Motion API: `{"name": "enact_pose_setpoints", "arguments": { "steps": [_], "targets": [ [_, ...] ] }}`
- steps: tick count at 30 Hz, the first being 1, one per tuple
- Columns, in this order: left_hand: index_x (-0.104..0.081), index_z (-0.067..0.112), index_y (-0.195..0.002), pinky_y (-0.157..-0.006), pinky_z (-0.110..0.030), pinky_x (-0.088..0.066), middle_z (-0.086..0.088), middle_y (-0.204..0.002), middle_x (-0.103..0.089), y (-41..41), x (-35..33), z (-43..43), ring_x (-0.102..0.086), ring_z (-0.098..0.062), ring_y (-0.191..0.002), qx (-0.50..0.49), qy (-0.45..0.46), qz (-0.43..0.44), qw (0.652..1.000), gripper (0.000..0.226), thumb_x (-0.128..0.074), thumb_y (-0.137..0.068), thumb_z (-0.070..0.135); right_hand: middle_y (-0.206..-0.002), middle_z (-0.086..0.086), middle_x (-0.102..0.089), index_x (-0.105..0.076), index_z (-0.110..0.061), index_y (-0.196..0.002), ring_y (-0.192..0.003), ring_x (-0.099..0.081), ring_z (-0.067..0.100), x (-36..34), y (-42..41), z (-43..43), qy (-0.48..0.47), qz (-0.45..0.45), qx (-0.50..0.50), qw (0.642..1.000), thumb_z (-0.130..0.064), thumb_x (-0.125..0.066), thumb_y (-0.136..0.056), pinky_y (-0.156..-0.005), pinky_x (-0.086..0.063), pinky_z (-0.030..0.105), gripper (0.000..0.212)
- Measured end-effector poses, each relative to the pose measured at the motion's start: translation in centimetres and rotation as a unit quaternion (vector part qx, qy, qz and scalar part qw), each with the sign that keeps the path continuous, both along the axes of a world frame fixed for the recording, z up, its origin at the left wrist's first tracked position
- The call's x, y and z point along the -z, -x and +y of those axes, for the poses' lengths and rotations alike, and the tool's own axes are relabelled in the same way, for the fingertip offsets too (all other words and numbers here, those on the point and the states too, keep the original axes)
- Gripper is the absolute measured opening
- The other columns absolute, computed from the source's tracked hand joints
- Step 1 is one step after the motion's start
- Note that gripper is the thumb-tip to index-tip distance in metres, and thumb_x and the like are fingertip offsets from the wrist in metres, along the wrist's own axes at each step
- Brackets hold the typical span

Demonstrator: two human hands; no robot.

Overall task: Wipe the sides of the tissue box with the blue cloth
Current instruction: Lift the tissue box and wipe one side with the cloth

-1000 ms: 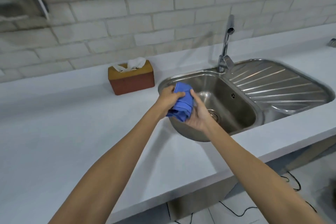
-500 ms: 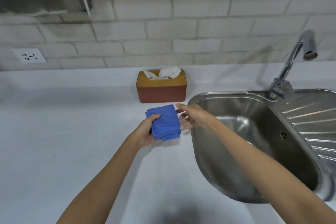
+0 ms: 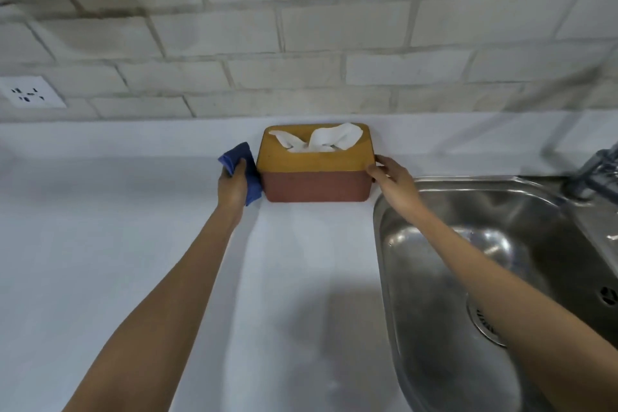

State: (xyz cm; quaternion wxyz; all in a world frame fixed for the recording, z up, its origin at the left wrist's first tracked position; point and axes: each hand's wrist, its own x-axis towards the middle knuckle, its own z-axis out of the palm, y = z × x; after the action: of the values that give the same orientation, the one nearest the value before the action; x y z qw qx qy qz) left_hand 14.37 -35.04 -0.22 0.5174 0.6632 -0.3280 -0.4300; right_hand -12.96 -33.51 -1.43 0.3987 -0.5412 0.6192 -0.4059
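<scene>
— How does the light look to you?

— Even and fairly bright, cool in tone. The flat white countertop [image 3: 117, 244] reads clean, with soft grey shadows lying beneath your forearms and a darker patch near the bottom edge.

— Any glare?

— You get broad highlights on the curved stainless steel sink basin [image 3: 434, 261], mostly on its left wall.

— And sharpness?

— The centre is softly focused. The chrome metal tap [image 3: 598, 170] at the right edge smears badly, and so does the top left corner. The grey brick wall [image 3: 301, 27] bows outward: your wide lens bends its mortar lines.
</scene>
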Motion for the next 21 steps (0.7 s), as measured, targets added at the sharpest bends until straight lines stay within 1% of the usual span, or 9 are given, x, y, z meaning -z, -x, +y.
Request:
{"name": "enact_pose_setpoints", "arguments": {
  "steps": [1, 4, 6, 8, 10, 13, 16, 18, 21],
  "targets": [
    [-0.054, 0.011, -0.100, -0.060, -0.025, -0.045, -0.006, -0.077, -0.056, 0.3, 0.4, -0.3, -0.053, -0.021, -0.074, 0.010, -0.004, -0.003, 1.000, 0.017, -0.043, -0.098, 0.025, -0.126, 0.007, -0.061, -0.047, -0.017, -0.137, -0.108, -0.057, 0.017, 0.2, -0.1, 0.0, 0.006, -0.002, -0.006, 1.000, -0.037, -0.050, -0.094, -0.087, -0.040, 0.024, 0.047],
    [-0.049, 0.015, -0.070, -0.047, -0.024, -0.040, -0.005, -0.061, -0.046, 1.1, 1.3, -0.4, -0.046, -0.017, -0.056, 0.024, -0.015, 0.000, 1.000, 0.033, -0.040, -0.099, 0.029, -0.123, 0.003, -0.061, -0.046, -0.016, -0.138, -0.104, -0.056, 0.011, 0.4, -0.3, 0.3, 0.021, -0.003, -0.022, 1.000, -0.037, -0.051, -0.094, -0.082, -0.042, 0.014, 0.049],
    [-0.045, 0.016, -0.064, -0.043, -0.022, -0.037, -0.004, -0.054, -0.044, 1.3, 1.4, -0.1, -0.042, -0.016, -0.050, 0.019, -0.018, -0.001, 1.000, 0.038, -0.040, -0.099, 0.031, -0.114, -0.002, -0.061, -0.047, -0.016, -0.137, -0.098, -0.057, 0.009, 0.3, -0.6, 0.9, 0.029, -0.006, -0.025, 0.999, -0.036, -0.053, -0.093, -0.071, -0.043, 0.001, 0.049],
    [-0.043, 0.016, -0.062, -0.039, -0.019, -0.036, -0.003, -0.048, -0.044, 1.2, 1.4, 0.5, -0.041, -0.016, -0.048, 0.019, -0.017, -0.012, 1.000, 0.040, -0.040, -0.098, 0.031, -0.110, -0.003, -0.061, -0.049, -0.013, -0.135, -0.094, -0.058, 0.007, 0.3, -0.8, 1.7, 0.043, -0.011, -0.020, 0.999, -0.033, -0.055, -0.092, -0.068, -0.043, -0.003, 0.048],
    [-0.042, 0.017, -0.062, -0.044, -0.024, -0.035, -0.005, -0.052, -0.041, 1.0, 1.1, 1.5, -0.041, -0.017, -0.049, 0.022, -0.020, -0.031, 0.999, 0.039, -0.040, -0.098, 0.031, -0.111, 0.001, -0.064, -0.053, -0.009, -0.132, -0.091, -0.060, 0.005, 0.0, -0.8, 2.7, 0.056, -0.017, -0.012, 0.998, -0.030, -0.059, -0.090, -0.068, -0.044, -0.001, 0.047],
    [-0.041, 0.020, -0.063, -0.056, -0.030, -0.038, -0.006, -0.057, -0.041, 0.5, 0.5, 3.4, -0.042, -0.022, -0.054, 0.031, -0.026, -0.069, 0.997, 0.037, -0.039, -0.096, 0.035, -0.110, 0.011, -0.069, -0.059, -0.006, -0.126, -0.096, -0.064, 0.016, -0.6, -0.6, 4.4, 0.049, -0.020, 0.004, 0.999, -0.031, -0.064, -0.087, -0.075, -0.048, 0.011, 0.048],
    [-0.048, 0.018, -0.071, -0.077, -0.040, -0.043, -0.007, -0.069, -0.051, 0.2, -0.7, 5.4, -0.050, -0.028, -0.075, 0.030, -0.031, -0.115, 0.992, 0.032, -0.040, -0.094, 0.041, -0.083, 0.022, -0.066, -0.063, -0.004, -0.118, -0.076, -0.061, 0.019, -1.7, -0.5, 6.3, 0.024, -0.026, 0.015, 0.999, -0.036, -0.066, -0.084, -0.073, -0.047, 0.027, 0.047],
    [-0.051, 0.016, -0.079, -0.086, -0.040, -0.045, -0.007, -0.080, -0.056, 0.0, -1.4, 6.6, -0.053, -0.027, -0.083, 0.030, -0.041, -0.154, 0.987, 0.033, -0.039, -0.093, 0.044, -0.069, 0.012, -0.057, -0.065, -0.005, -0.105, -0.063, -0.053, 0.013, -2.6, -0.5, 7.6, 0.011, -0.034, 0.015, 0.999, -0.038, -0.067, -0.083, -0.068, -0.043, 0.027, 0.040],
    [-0.047, 0.022, -0.066, -0.076, -0.034, -0.040, 0.001, -0.069, -0.052, -0.2, -2.4, 8.3, -0.051, -0.022, -0.075, 0.034, -0.056, -0.213, 0.975, 0.037, -0.038, -0.092, 0.046, -0.063, -0.003, -0.056, -0.064, -0.015, -0.084, -0.054, -0.052, 0.008, -4.1, -0.5, 9.6, -0.004, -0.041, 0.025, 0.999, -0.038, -0.068, -0.082, -0.059, -0.044, 0.022, 0.024]
  ]
}}
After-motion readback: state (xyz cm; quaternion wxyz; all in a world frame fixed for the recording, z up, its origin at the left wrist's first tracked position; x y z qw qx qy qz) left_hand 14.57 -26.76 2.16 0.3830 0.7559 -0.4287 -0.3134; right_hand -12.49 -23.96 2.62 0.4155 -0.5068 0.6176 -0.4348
